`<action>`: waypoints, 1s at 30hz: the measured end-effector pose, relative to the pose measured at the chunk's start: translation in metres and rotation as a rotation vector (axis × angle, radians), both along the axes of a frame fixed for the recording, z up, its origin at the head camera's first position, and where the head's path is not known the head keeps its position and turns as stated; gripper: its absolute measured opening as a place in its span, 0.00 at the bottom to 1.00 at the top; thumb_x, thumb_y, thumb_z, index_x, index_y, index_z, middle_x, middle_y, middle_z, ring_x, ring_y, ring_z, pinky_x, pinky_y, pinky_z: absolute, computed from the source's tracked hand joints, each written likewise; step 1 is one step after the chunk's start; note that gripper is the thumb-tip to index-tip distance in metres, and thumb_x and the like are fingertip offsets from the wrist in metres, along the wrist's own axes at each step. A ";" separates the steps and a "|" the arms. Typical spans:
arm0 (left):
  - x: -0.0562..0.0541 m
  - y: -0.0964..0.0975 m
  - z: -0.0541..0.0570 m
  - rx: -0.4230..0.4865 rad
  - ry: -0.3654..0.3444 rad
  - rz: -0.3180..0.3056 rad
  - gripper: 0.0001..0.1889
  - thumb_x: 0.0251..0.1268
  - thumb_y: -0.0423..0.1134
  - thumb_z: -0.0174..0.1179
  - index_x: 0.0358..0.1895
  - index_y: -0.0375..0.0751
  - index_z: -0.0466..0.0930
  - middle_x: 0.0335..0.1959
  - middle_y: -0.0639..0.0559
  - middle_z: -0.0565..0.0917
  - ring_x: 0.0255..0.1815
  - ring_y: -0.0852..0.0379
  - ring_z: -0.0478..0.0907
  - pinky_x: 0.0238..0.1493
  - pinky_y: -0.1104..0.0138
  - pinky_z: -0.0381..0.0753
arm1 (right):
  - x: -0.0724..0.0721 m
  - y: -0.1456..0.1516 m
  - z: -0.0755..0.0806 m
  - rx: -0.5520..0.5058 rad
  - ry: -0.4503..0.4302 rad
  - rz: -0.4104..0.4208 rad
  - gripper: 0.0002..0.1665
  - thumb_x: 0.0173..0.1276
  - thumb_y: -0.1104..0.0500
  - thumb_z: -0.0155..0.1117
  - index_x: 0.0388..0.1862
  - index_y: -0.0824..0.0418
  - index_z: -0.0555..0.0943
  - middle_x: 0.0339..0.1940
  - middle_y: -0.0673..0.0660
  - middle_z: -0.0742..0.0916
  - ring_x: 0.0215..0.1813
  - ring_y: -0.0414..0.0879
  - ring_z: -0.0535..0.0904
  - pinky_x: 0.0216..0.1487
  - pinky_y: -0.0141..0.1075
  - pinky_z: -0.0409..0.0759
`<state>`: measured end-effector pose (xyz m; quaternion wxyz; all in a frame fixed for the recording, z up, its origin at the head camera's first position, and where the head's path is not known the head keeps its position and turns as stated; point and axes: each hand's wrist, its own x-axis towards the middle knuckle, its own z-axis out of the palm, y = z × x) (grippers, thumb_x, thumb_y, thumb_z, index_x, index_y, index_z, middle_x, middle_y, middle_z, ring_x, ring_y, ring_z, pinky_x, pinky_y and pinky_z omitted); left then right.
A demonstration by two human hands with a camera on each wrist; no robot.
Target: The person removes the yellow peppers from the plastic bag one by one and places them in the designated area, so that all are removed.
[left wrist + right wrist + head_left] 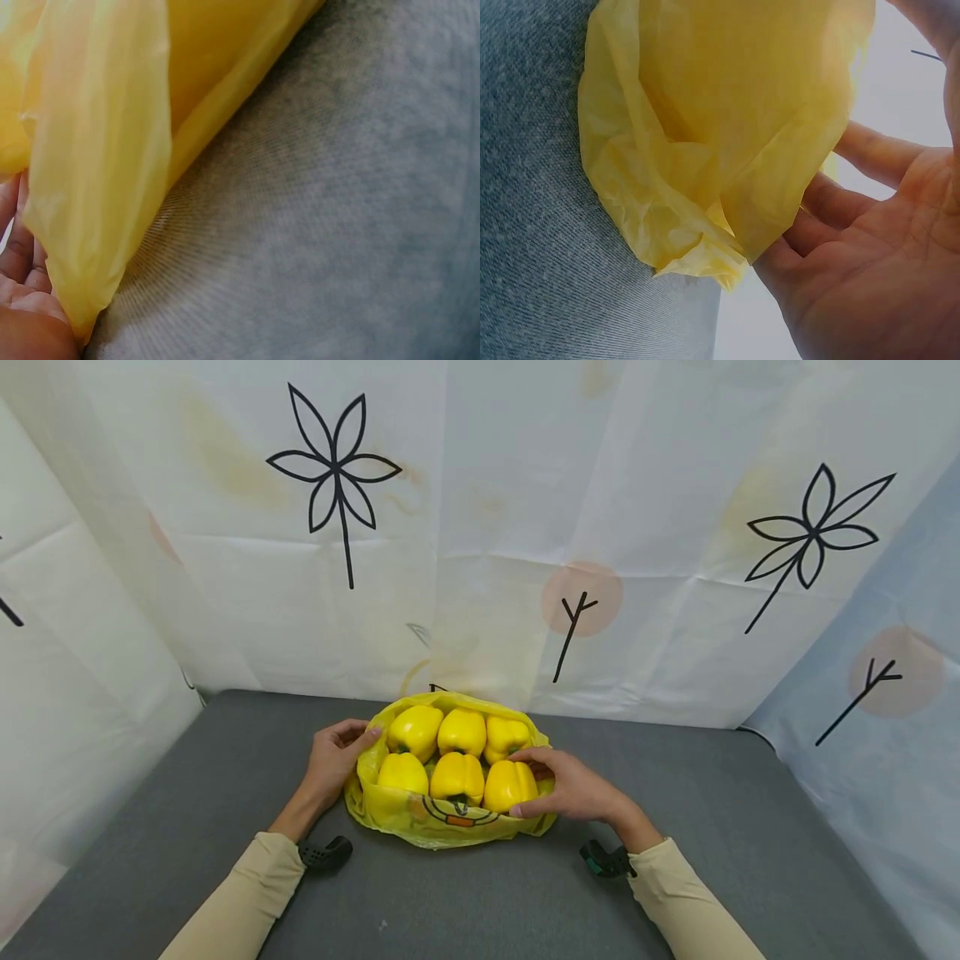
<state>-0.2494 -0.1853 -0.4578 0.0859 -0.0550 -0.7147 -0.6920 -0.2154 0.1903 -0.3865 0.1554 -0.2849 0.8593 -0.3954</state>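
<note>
A yellow plastic bag [442, 835] lies with its mouth spread wide, and several yellow bell peppers [457, 777] sit inside in two rows. At the bag's left rim, my left hand [333, 762] pinches the plastic between thumb and fingers. My right hand [573, 785] reaches over the right rim and grips the front right bell pepper [510, 787], thumb on the near side and forefinger on the far side. The left wrist view shows the bag's fold [105, 150] partly covering the left fingers. In the right wrist view, crumpled plastic [667, 187] hides some right fingertips.
The bag rests on a dark grey tabletop [465, 902]. Behind it hangs a pale cloth [480, 527] printed with leaves and twigs, with more cloth at both sides. A black band [326, 854] is on the left wrist, another black band [606, 860] on the right.
</note>
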 end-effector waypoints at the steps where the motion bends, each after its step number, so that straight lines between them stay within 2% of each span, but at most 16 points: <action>1: 0.000 0.000 0.000 0.001 -0.003 0.003 0.18 0.73 0.40 0.64 0.51 0.24 0.81 0.39 0.54 0.85 0.37 0.60 0.83 0.39 0.70 0.85 | 0.000 0.000 0.000 0.003 0.003 0.001 0.42 0.61 0.49 0.79 0.70 0.61 0.73 0.63 0.58 0.79 0.60 0.53 0.77 0.61 0.50 0.77; 8: 0.002 0.001 0.001 -0.004 -0.010 0.010 0.19 0.74 0.39 0.64 0.53 0.22 0.80 0.40 0.51 0.84 0.38 0.60 0.83 0.39 0.70 0.85 | 0.002 -0.002 -0.004 0.012 0.026 0.007 0.45 0.58 0.50 0.81 0.71 0.62 0.73 0.63 0.58 0.79 0.60 0.54 0.76 0.59 0.51 0.77; 14: 0.003 0.002 0.002 -0.008 -0.014 0.008 0.20 0.73 0.40 0.64 0.53 0.22 0.80 0.41 0.49 0.84 0.38 0.60 0.83 0.40 0.70 0.85 | 0.003 -0.003 -0.005 0.014 0.080 -0.005 0.43 0.56 0.50 0.82 0.69 0.60 0.75 0.62 0.56 0.80 0.59 0.53 0.77 0.57 0.49 0.79; 20: 0.001 0.001 0.000 -0.019 -0.008 0.011 0.20 0.73 0.40 0.65 0.53 0.23 0.80 0.41 0.49 0.85 0.38 0.60 0.83 0.39 0.70 0.85 | 0.005 -0.004 -0.001 0.001 0.106 -0.042 0.44 0.53 0.49 0.84 0.67 0.59 0.76 0.59 0.55 0.81 0.58 0.52 0.78 0.58 0.48 0.79; 30: 0.000 -0.001 -0.001 -0.019 -0.010 0.003 0.21 0.73 0.43 0.65 0.54 0.25 0.80 0.40 0.54 0.85 0.39 0.60 0.83 0.41 0.69 0.86 | 0.008 -0.002 0.010 -0.053 0.130 -0.099 0.45 0.53 0.49 0.84 0.67 0.59 0.75 0.62 0.56 0.80 0.61 0.54 0.78 0.61 0.52 0.77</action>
